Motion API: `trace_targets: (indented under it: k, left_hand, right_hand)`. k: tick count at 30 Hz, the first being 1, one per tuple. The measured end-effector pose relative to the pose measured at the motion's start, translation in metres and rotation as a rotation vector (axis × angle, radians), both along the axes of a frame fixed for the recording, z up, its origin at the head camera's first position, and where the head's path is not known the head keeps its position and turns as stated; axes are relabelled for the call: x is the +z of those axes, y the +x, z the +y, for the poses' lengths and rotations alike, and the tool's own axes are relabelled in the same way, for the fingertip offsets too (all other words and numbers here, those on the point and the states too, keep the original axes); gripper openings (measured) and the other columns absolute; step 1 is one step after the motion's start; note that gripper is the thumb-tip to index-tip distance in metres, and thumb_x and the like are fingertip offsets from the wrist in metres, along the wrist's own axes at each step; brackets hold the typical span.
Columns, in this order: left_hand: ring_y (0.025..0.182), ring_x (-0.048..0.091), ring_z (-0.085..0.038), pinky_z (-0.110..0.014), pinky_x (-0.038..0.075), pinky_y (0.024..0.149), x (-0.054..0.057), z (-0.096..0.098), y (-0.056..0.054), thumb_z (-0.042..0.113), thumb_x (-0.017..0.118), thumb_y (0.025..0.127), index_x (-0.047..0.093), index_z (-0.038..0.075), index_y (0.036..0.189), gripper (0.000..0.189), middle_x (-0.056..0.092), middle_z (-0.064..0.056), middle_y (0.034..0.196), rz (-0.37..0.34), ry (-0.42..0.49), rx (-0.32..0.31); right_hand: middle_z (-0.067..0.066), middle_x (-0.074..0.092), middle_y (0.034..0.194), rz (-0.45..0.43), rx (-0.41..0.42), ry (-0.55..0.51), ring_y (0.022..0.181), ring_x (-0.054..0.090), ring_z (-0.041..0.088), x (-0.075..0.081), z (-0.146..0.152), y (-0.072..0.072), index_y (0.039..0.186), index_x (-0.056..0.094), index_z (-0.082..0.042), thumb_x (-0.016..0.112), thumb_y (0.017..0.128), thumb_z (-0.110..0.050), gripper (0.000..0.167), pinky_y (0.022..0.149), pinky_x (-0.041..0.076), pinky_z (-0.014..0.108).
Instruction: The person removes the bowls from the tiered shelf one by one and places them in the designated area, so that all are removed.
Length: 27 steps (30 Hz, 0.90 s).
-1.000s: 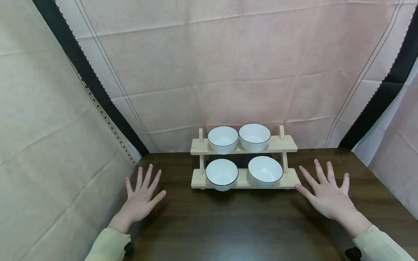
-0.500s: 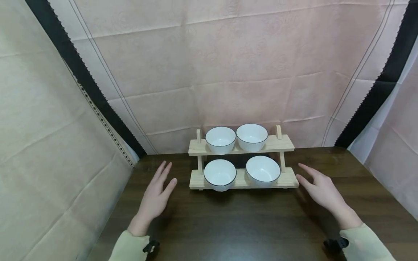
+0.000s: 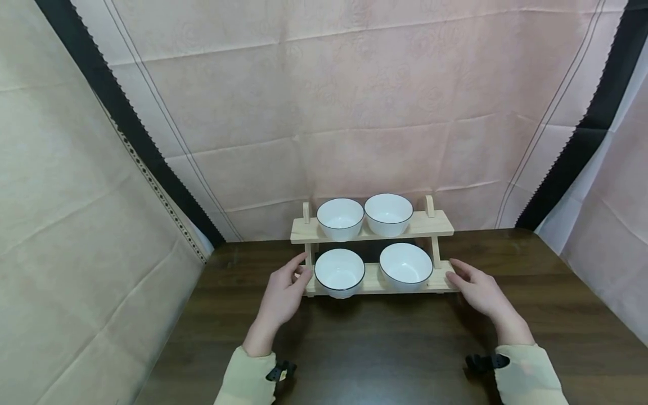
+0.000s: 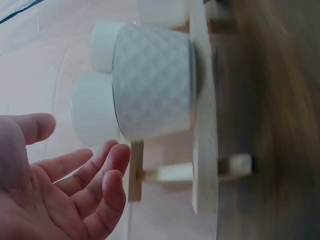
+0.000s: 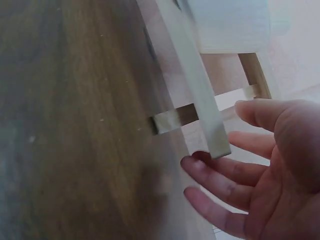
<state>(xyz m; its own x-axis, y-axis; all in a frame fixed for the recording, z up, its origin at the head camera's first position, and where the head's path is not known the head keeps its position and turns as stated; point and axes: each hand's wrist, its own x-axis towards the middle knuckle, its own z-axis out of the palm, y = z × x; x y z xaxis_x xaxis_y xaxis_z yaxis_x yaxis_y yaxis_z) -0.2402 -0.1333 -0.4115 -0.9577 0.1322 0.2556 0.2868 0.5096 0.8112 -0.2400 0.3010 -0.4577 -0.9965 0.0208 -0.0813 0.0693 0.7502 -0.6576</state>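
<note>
A two-tier pale wooden rack (image 3: pixel 430 225) stands on the dark table, holding white bowls with dark rims. On its lower tier are a left bowl (image 3: pixel 340 271) and a right bowl (image 3: pixel 406 265); two more, an upper left bowl (image 3: pixel 340 218) and an upper right bowl (image 3: pixel 388 214), sit above. My left hand (image 3: pixel 281 293) is at the rack's lower left end, fingers loosely bent; the left wrist view shows nothing in its palm. At the lower right end is my right hand (image 3: pixel 480 288). Its thumb and fingers (image 5: pixel 220 185) are spread about the board's end, without a visible pinch.
The brown wooden table (image 3: pixel 374 349) extends in front of the rack. A pale pink cloth (image 3: pixel 354 112) hangs close behind it, and another cloth wall (image 3: pixel 101 225) rises at the left. Dark bands run along the corners.
Both hands have moved inward from either side to the rack's lower ends. Their widely spread fingers have drawn closer together and bent. Rack and bowls stay in place; the head view shifts slightly.
</note>
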Motion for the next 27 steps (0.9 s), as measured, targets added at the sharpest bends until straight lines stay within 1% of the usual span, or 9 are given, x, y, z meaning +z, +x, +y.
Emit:
trace_targets:
  k: [2,6,10,13,17,20,23,27]
  left_hand:
    - [0.067,0.059,-0.02,-0.031,0.049,0.058,0.002,0.005,-0.001,0.041,0.051,0.093,0.051,0.025,0.134,0.044,0.062,0.004,0.091,-0.003,-0.004,0.013]
    - [0.064,0.056,-0.017,-0.031,0.047,0.056,0.003,0.011,-0.003,0.042,0.052,0.092,0.051,0.022,0.134,0.046,0.062,0.003,0.087,-0.028,-0.025,0.041]
    - [0.063,0.054,-0.016,-0.031,0.046,0.055,0.0,0.014,-0.006,0.043,0.052,0.092,0.05,0.02,0.135,0.049,0.06,0.002,0.083,-0.057,-0.049,0.039]
    - [0.062,0.054,-0.017,-0.031,0.046,0.054,-0.001,0.016,-0.008,0.042,0.053,0.092,0.05,0.02,0.136,0.049,0.058,0.002,0.079,-0.067,-0.051,0.039]
    - [0.059,0.053,-0.019,-0.033,0.046,0.049,-0.002,0.017,-0.009,0.044,0.053,0.092,0.048,0.019,0.137,0.052,0.055,0.0,0.075,-0.079,-0.043,0.024]
    - [0.057,0.052,-0.02,-0.032,0.044,0.047,-0.003,0.019,-0.009,0.044,0.053,0.092,0.047,0.018,0.138,0.053,0.054,-0.001,0.073,-0.085,-0.047,0.011]
    - [0.055,0.052,-0.02,-0.032,0.043,0.045,-0.005,0.02,-0.01,0.042,0.053,0.092,0.047,0.017,0.138,0.053,0.054,-0.001,0.071,-0.088,-0.058,0.006]
    - [0.054,0.053,-0.021,-0.033,0.044,0.045,-0.007,0.018,-0.01,0.039,0.054,0.092,0.045,0.016,0.139,0.054,0.054,-0.001,0.069,-0.106,-0.066,-0.004]
  right_hand:
    - [0.027,0.039,0.142,-0.004,0.002,-0.003,0.124,0.043,0.045,-0.002,-0.002,-0.002,0.148,0.026,-0.013,0.034,0.092,-0.061,0.075,0.091,0.041,0.063]
    - [0.027,0.041,0.14,-0.001,0.009,-0.008,0.121,0.046,0.043,-0.007,0.001,-0.005,0.148,0.026,-0.013,0.036,0.091,-0.062,0.076,0.089,0.044,0.06]
    - [0.026,0.047,0.133,-0.013,0.022,-0.055,0.105,0.057,0.034,-0.011,0.006,-0.006,0.148,0.026,-0.014,0.04,0.09,-0.061,0.076,0.085,0.05,0.052]
    - [0.024,0.049,0.129,-0.018,0.041,-0.117,0.098,0.06,0.027,-0.012,0.008,-0.007,0.149,0.025,-0.015,0.044,0.091,-0.057,0.074,0.081,0.053,0.043]
    - [0.023,0.048,0.127,-0.009,0.068,-0.183,0.101,0.057,0.027,-0.012,0.011,-0.008,0.149,0.024,-0.015,0.047,0.093,-0.05,0.07,0.079,0.054,0.034]
    - [0.022,0.046,0.129,-0.011,0.084,-0.215,0.106,0.055,0.028,-0.013,0.014,-0.007,0.149,0.024,-0.016,0.048,0.093,-0.047,0.069,0.077,0.054,0.029]
    - [0.024,0.041,0.135,-0.031,0.107,-0.247,0.111,0.052,0.03,-0.014,0.017,-0.005,0.15,0.021,-0.016,0.049,0.093,-0.045,0.07,0.078,0.053,0.029]
    - [0.026,0.033,0.142,-0.074,0.143,-0.292,0.117,0.047,0.033,-0.016,0.02,-0.003,0.151,0.016,-0.018,0.049,0.093,-0.045,0.072,0.083,0.053,0.032]
